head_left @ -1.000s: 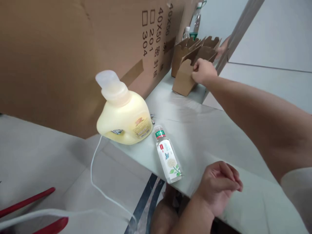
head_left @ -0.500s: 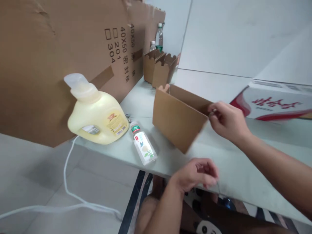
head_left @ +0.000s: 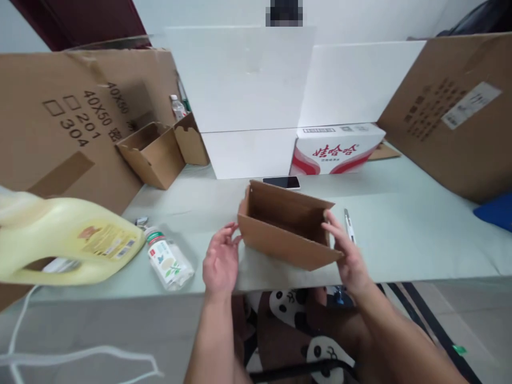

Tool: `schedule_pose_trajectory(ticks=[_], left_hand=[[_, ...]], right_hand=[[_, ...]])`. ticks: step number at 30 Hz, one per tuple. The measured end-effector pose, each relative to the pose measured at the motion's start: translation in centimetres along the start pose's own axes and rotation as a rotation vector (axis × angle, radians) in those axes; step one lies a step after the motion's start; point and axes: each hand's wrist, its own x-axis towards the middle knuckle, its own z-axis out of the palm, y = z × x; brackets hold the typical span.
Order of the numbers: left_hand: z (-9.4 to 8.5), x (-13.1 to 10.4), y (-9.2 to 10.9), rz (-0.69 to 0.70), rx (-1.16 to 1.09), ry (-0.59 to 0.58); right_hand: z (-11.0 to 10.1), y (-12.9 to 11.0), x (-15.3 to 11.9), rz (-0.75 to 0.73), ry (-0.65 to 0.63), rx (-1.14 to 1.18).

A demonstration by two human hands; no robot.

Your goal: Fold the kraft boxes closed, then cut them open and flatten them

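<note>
Pale tabletop [head_left: 416, 229]: cardboard box [head_left: 282, 243], right hand [head_left: 351, 260] still clamped on one end, left hand [head_left: 220, 262] newly open-fingered at the other.

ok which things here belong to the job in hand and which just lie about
In use, it seems: open cardboard box, between left hand and right hand.
Apparently lying about: yellow jug, labelled bottle, phone, slim white item, red-and-white carton.

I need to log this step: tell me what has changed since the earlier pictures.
The right hand has brought the cardboard box away from the large carton to the table's front; its fingers are on the right end. The left hand, free before, is now at the left end. The bottle still lies beside the yellow jug.
</note>
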Motion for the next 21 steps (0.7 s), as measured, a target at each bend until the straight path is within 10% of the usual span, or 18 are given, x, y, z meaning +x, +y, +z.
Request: schedule_pose_trajectory(ticks=[7,16,21], left_hand=[[0.9,0.7,-1.8,0.207,0.334,-0.018],[2.8,-1.2,-2.3,0.538,0.871,-0.213],[3.2,-2.1,-2.6,0.419,0.920,-0.131]], right_hand=[[0.7,1.0,-0.4,-0.089,-0.076,-0.201],[-1.6,-0.3,-0.1,-0.077,0.070,0.091],[-1.4,-1.1,-0.2,0.040,0.093,0.068]])
